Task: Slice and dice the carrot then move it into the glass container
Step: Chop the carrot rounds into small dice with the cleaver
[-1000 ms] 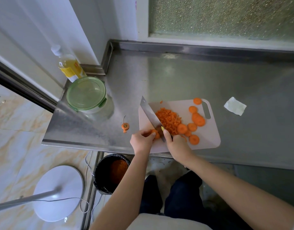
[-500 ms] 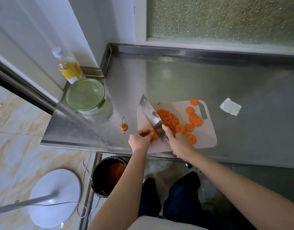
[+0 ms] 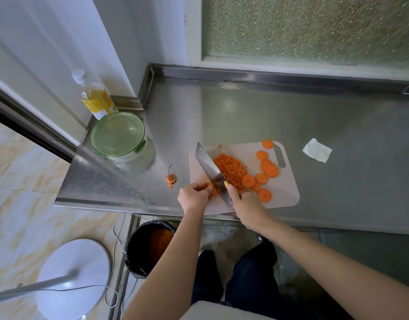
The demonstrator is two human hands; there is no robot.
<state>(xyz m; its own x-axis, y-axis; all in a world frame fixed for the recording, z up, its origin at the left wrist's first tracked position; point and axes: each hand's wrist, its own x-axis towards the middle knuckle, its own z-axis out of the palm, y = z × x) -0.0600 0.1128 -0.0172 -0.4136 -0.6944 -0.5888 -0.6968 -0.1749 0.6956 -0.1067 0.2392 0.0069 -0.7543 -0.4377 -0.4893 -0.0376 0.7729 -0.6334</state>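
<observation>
Currently: right hand curled round knife handle, blade angled across board near front edge; left hand fingers curled, pinching carrot piece just left of blade; diced pile mid-board, right of blade; slices beyond pile; container, lid on, stands on worktop left of board, well apart

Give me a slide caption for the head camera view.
Right hand with cleaver dices carrot held by left hand on the cutting board, lidded glass container alongside.
</observation>
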